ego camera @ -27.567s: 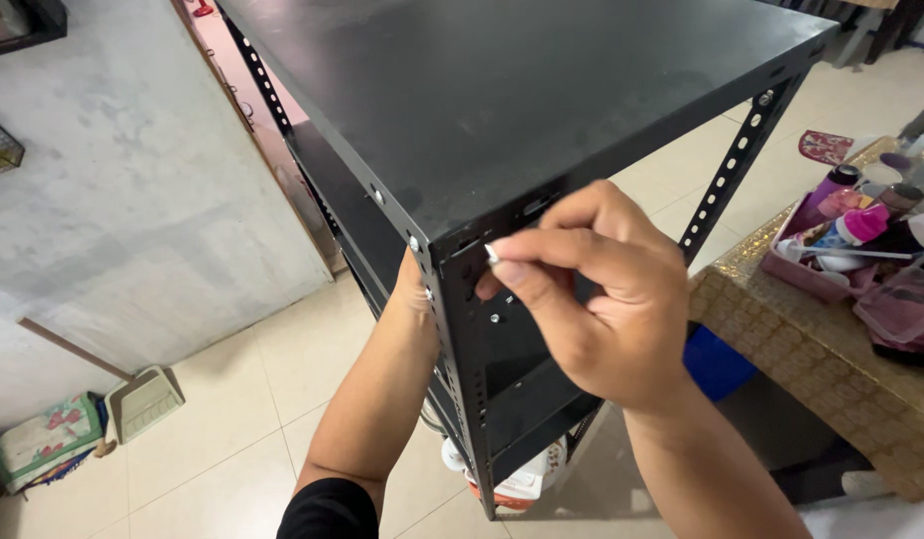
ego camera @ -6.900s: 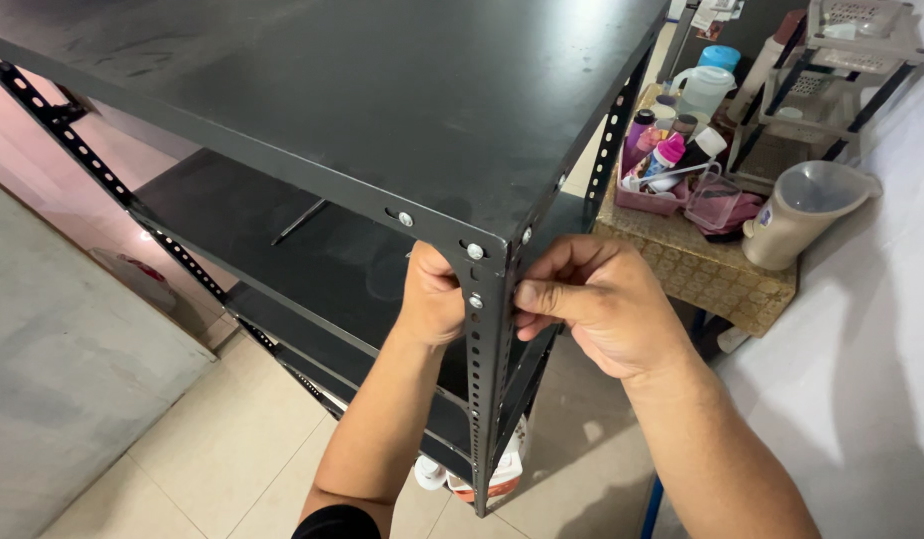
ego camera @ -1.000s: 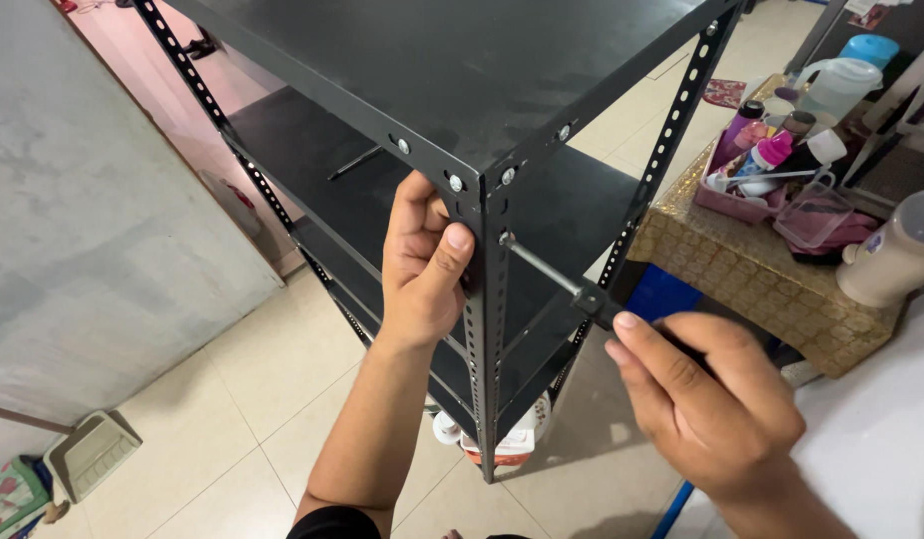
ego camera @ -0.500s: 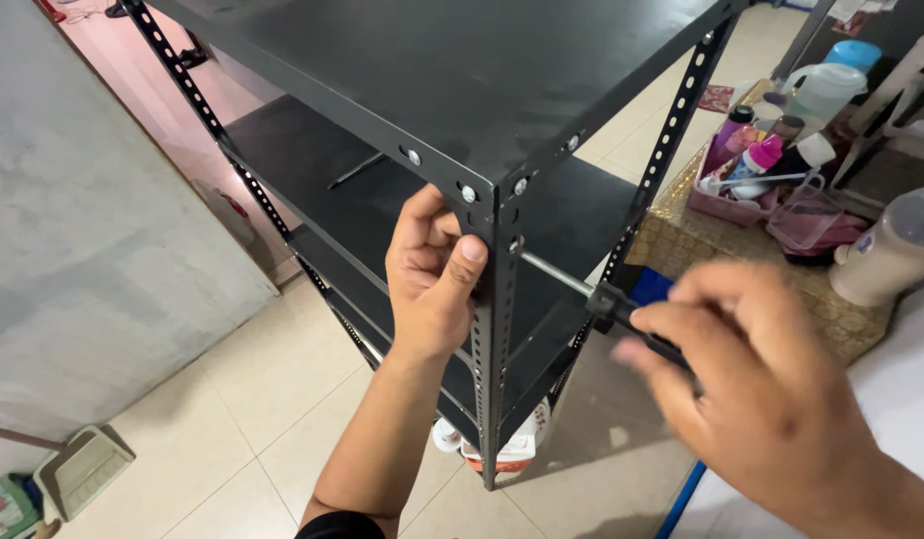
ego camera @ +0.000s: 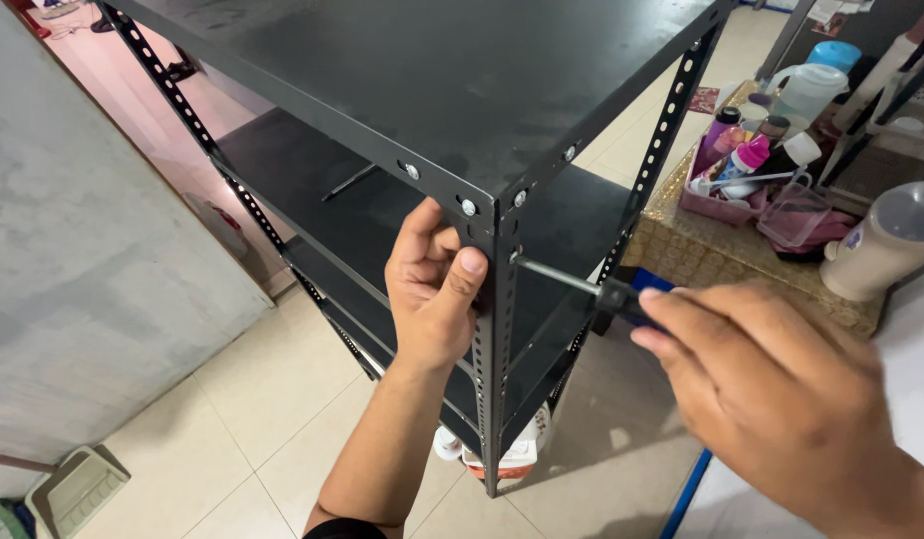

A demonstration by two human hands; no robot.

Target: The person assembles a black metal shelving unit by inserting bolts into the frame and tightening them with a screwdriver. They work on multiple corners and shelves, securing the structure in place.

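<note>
Screwdriver in right hand grip, tip at shelf post.

Bright, even daylight, strongest from the far upper left, washing the pale tiled floor near white. Dull sheen across the black metal shelf top above the left hand's fingers. Soft shadow under the rack. Right hand motion-blurred, slightly stretched at the edge.
</note>
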